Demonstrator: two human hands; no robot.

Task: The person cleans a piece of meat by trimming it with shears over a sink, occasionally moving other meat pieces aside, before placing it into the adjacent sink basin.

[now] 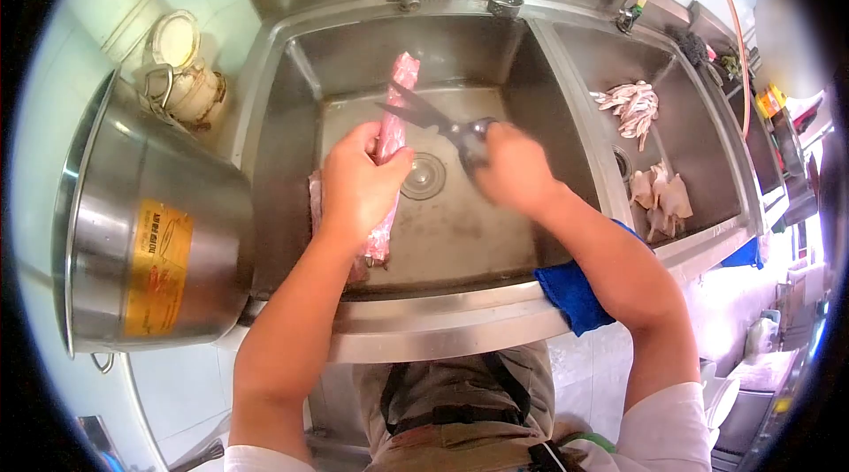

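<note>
The pink strip [400, 87] stands almost upright over the left basin of the sink [296, 127], above the round drain [424, 176]. Its top end pokes up past your grip and its lower end hangs below your wrist. Your left hand [358, 185] holds it round the middle, with the fingers [389, 163] wrapped tight. The scissors [433, 116] come in from the right with the blades spread, their tips just beside the strip's upper part. Your right hand [513, 170] has its fingers closed through the handles, though it is blurred.

This looks like the cutting step, with the blades lined up but not yet closed on the flesh. The next cut seems to call for a steady left grip, the strip set squarely between the blades, and your left thumb kept well below them.

In the right basin lie a pile of pale trimmings [632, 105] and some whitish pieces [663, 198]. A blue cloth [575, 295] drapes over the front rim under your right forearm. A big steel pot [150, 242] sits on the surface to the left.
</note>
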